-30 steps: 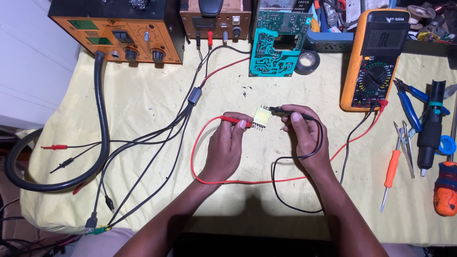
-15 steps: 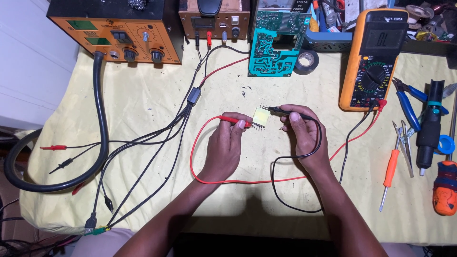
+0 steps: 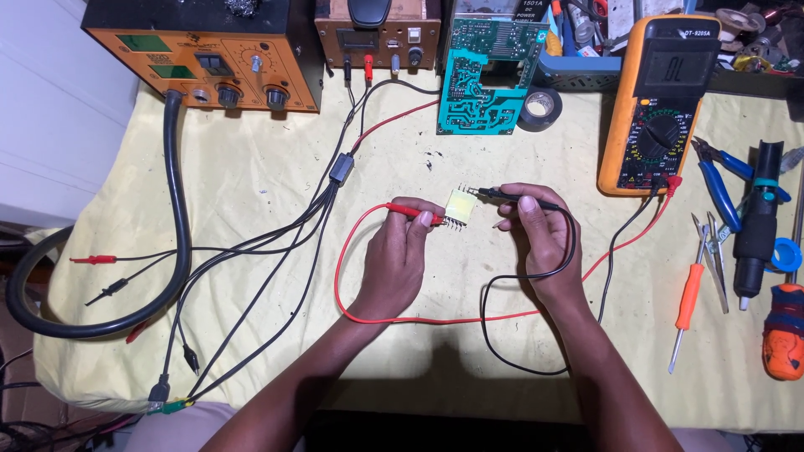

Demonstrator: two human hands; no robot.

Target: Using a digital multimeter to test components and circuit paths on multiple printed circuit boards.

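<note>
A small yellow transformer [image 3: 459, 204] with metal pins lies on the yellow cloth [image 3: 251, 192] at the middle. My left hand [image 3: 400, 255] grips a red probe [image 3: 416, 210] whose tip touches the pins on the part's near-left side. My right hand [image 3: 536, 230] pinches a black probe [image 3: 505, 195] with its tip at the part's far-right pins. Red and black leads loop back to an orange multimeter [image 3: 658, 105] at the upper right.
An orange bench unit [image 3: 205, 59] with a thick black hose [image 3: 172, 259] stands at the back left, a brown supply [image 3: 377, 33] and a teal circuit board [image 3: 484, 79] behind. Black tape roll [image 3: 540, 107], pliers [image 3: 720, 180], screwdrivers [image 3: 688, 305] lie at the right.
</note>
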